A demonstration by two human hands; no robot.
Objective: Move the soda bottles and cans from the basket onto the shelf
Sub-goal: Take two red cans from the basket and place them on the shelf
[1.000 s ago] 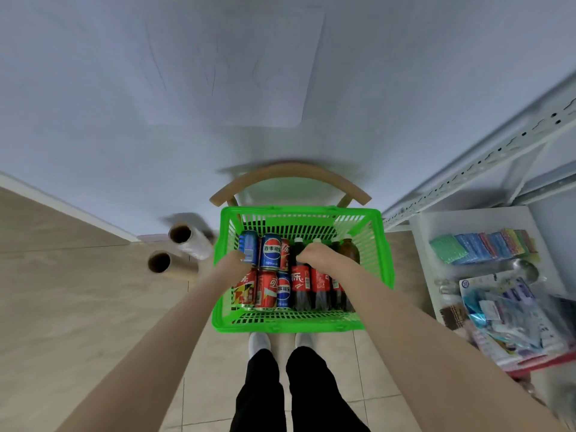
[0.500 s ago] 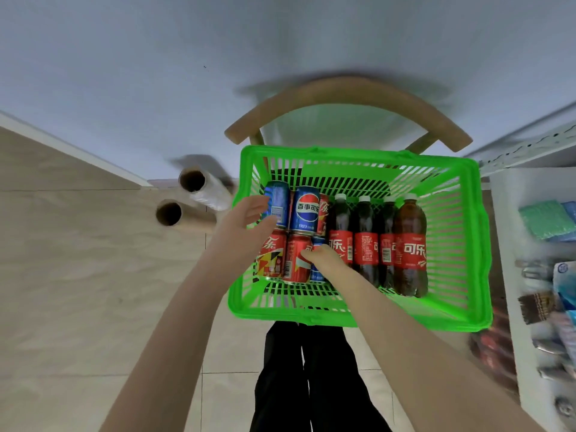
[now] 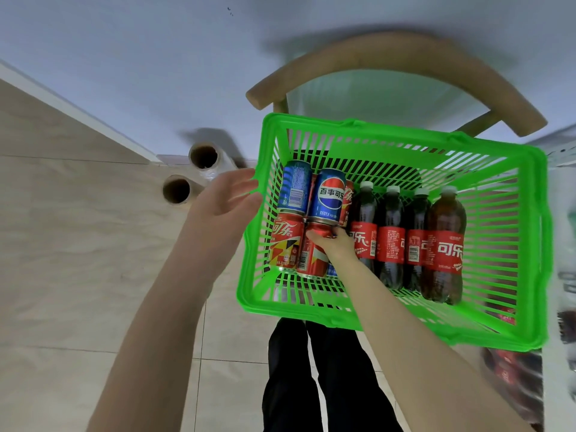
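I see the green slatted plastic basket (image 3: 405, 145) resting on a wooden chair with a curved back (image 3: 389, 63). Cans lie in its left half, four dark cola bottles with red labels (image 3: 405, 241) in its right. My right hand (image 3: 335, 244) reaches inside, fingers curled on the top of a red cola can (image 3: 311, 257); I cannot tell whether it truly grips. My left hand (image 3: 226, 201) hangs open and empty just outside the basket's left rim.

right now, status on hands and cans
Left hand open, outside basket rim. Right hand on red can, grip unclear. Four bottles untouched. Nothing in the way.
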